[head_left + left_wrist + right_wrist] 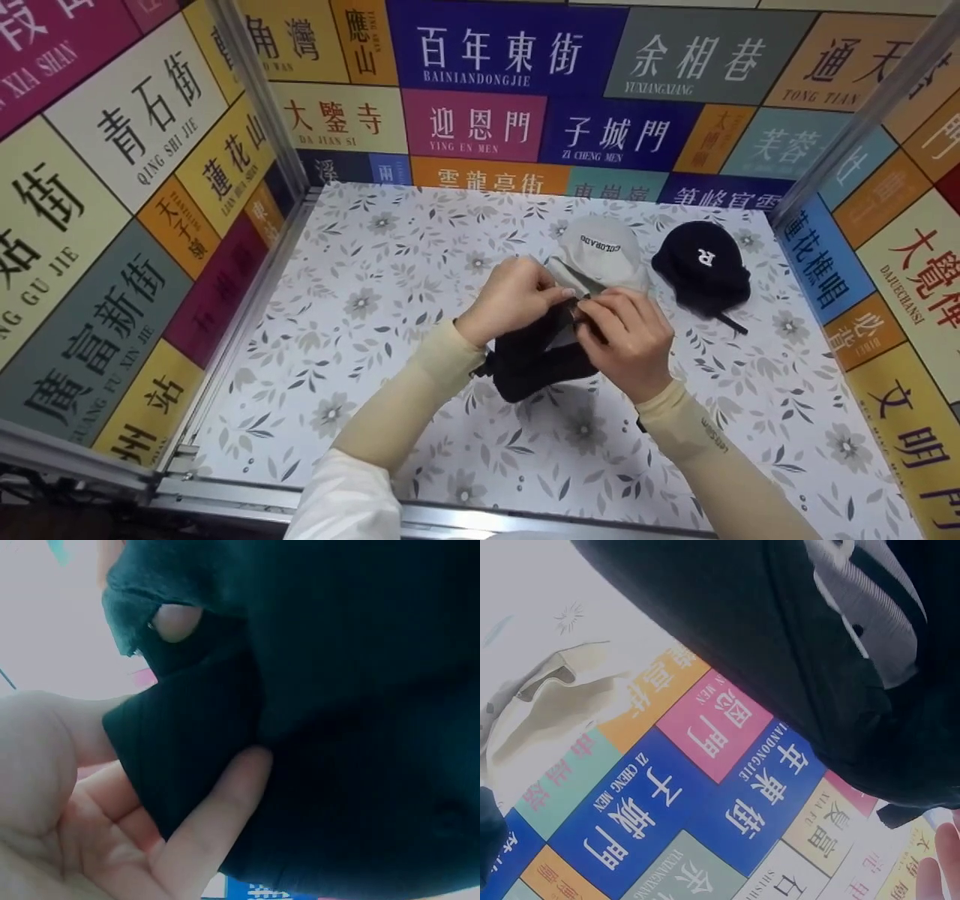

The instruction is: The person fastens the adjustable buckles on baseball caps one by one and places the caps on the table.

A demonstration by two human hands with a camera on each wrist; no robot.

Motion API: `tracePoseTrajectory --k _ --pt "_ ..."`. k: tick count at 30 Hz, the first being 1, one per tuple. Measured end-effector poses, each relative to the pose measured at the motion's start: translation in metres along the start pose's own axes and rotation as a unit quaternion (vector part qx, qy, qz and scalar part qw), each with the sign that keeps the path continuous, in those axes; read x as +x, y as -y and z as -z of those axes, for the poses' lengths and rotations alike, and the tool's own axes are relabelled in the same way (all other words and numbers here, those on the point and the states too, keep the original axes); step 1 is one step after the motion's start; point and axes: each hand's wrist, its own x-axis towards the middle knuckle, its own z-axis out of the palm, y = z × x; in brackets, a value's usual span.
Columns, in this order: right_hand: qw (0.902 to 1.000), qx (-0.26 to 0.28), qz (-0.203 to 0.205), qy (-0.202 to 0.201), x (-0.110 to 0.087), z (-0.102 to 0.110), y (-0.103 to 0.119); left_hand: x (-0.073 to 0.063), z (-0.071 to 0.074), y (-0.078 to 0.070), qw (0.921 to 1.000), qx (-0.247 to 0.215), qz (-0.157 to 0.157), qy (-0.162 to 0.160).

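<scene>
A black cap (517, 360) is held up between my two hands above the patterned table. My left hand (514, 296) pinches its upper edge; in the left wrist view, fingers (217, 817) press on the dark fabric (360, 727), and a fingertip shows through an opening in it. My right hand (634, 337) pinches the same edge from the other side, close to the left fingertips. The cap's grey striped lining (877, 622) shows in the right wrist view. What exactly lies between the fingertips is too small to tell.
Just behind the hands sits a cream cap (596, 240) lettered COLORADO. Right of it rests a dark cap (701, 266) with a white R and a strap sticking out. Metal framing (255, 97) and sign-printed panels (480, 124) enclose the flower-patterned table (360, 345).
</scene>
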Motion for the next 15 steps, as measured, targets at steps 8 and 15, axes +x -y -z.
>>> tracePoseTrajectory --k 8,15 --pt "0.9994 0.002 -0.034 0.011 -0.003 0.007 -0.003 0.002 0.016 0.000 0.9959 0.037 0.002 -0.082" --pt "0.9982 -0.004 -0.060 0.004 -0.003 0.013 -0.009 0.007 0.031 -0.001 0.9875 0.085 0.007 -0.132"
